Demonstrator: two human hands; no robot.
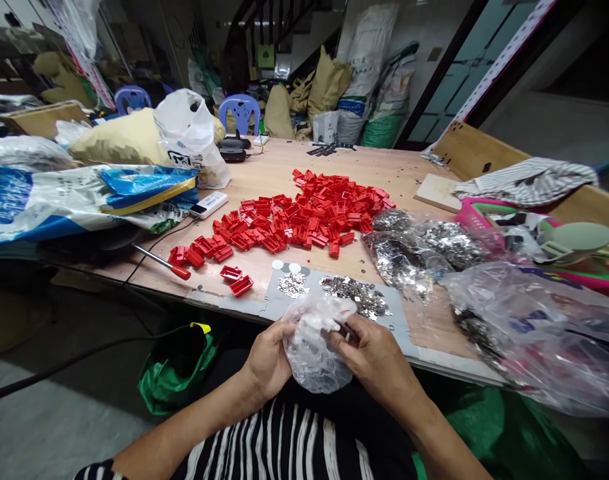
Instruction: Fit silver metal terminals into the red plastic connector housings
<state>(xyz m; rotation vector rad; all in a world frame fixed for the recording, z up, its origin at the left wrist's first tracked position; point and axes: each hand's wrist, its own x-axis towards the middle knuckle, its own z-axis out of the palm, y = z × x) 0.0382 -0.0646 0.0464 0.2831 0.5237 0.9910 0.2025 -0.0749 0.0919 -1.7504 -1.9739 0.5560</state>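
Between my hands is a crumpled clear plastic bag, held just over the table's front edge. My left hand grips its left side, thumb on top. The fingers of my right hand pinch the bag's upper right side; what is inside it, if anything, I cannot make out. Just beyond the bag, a grey mat carries a small pile of shiny metal bits and a larger pile of metal pieces. Farther back lies a wide heap of red plastic housings.
Plastic bags of metal parts lie on the right, near a pink basket. A red-handled screwdriver and a white power strip are at left, beside large sacks. A green bag hangs open below the table edge.
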